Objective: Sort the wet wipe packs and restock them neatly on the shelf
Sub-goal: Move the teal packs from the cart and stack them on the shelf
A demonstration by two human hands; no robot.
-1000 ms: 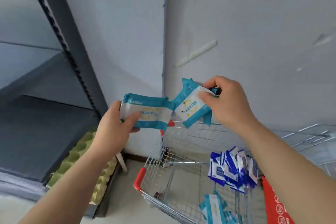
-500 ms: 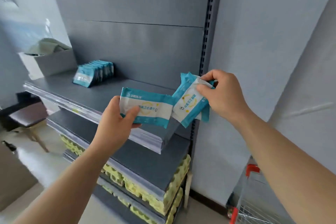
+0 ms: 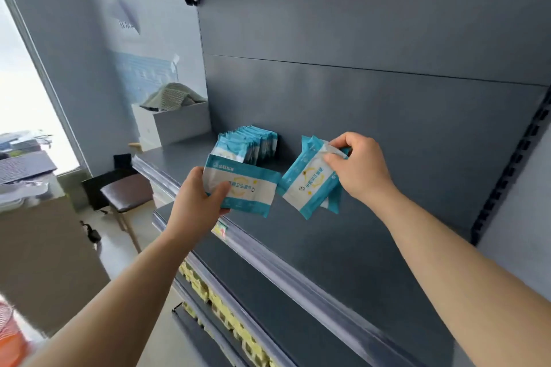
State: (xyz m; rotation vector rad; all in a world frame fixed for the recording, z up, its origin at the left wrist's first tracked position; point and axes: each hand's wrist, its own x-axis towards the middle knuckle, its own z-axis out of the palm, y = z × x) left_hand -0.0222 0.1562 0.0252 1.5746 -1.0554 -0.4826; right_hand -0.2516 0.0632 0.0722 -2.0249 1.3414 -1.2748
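Left hand (image 3: 199,201) grips one teal wipe pack (image 3: 242,188) | right hand (image 3: 360,167) pinches tilted packs (image 3: 311,183) | both above dark shelf (image 3: 328,235) | shelved row of packs (image 3: 249,144) behind.

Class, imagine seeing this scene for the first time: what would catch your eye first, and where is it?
The left hand grips teal-and-white packs at centre; the right hand pinches a tilted bundle of packs beside them. Behind them a row of packs stands at the back of the dark grey shelf.
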